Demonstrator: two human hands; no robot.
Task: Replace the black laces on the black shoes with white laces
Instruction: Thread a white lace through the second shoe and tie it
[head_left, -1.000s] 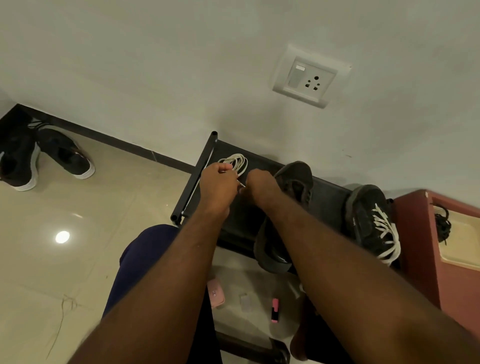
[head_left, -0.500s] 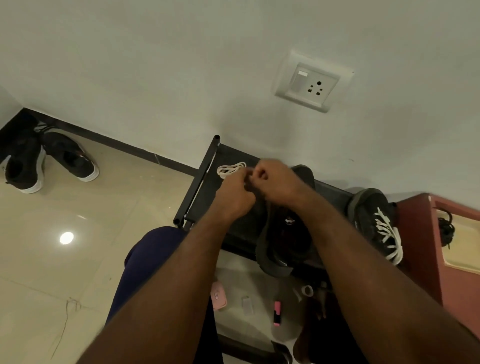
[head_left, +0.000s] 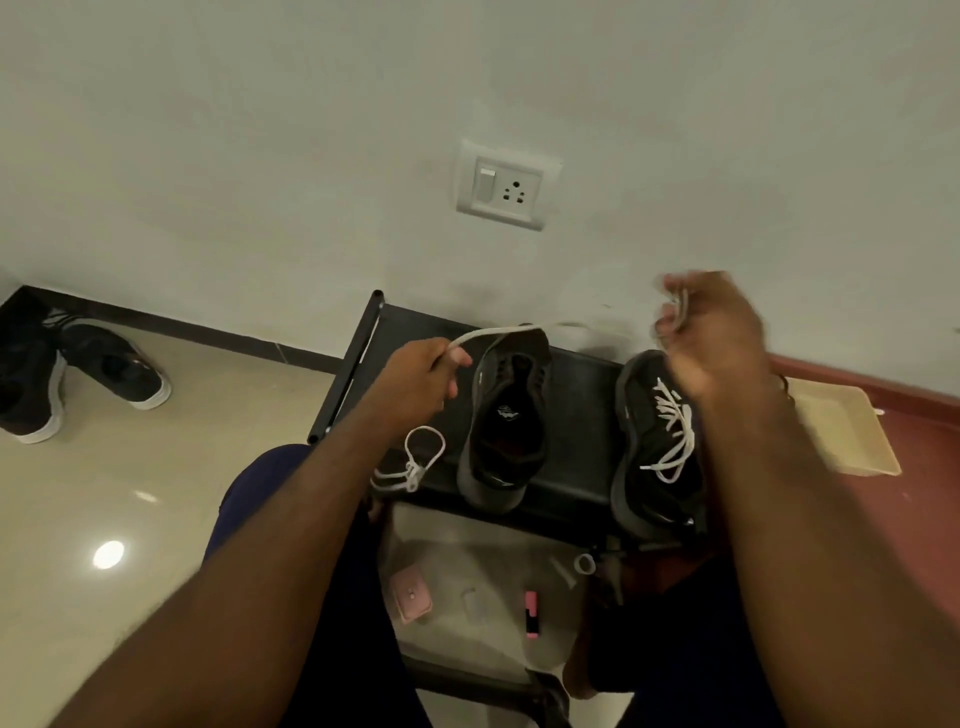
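Two black shoes stand on a black rack shelf (head_left: 582, 374). The left shoe (head_left: 506, 421) has no lace in it. The right shoe (head_left: 657, 447) carries white lacing. A white lace (head_left: 519, 330) stretches in the air above the shoes between my hands. My left hand (head_left: 421, 382) pinches one end, left of the unlaced shoe. My right hand (head_left: 709, 332), blurred, grips the other end above the laced shoe. The lace's slack coils (head_left: 415, 462) hang below my left hand over the shelf's front edge.
Another pair of dark shoes (head_left: 62, 374) lies on the tiled floor at far left. A red cabinet (head_left: 924, 467) with a beige tray (head_left: 847, 436) stands on the right. Small pink items (head_left: 413, 600) lie on the lower shelf. A wall socket (head_left: 506, 187) is above.
My hands were together at the bundled white lace over the left shoe. They have pulled apart, the right hand swinging far right, and the lace is now drawn out between them.
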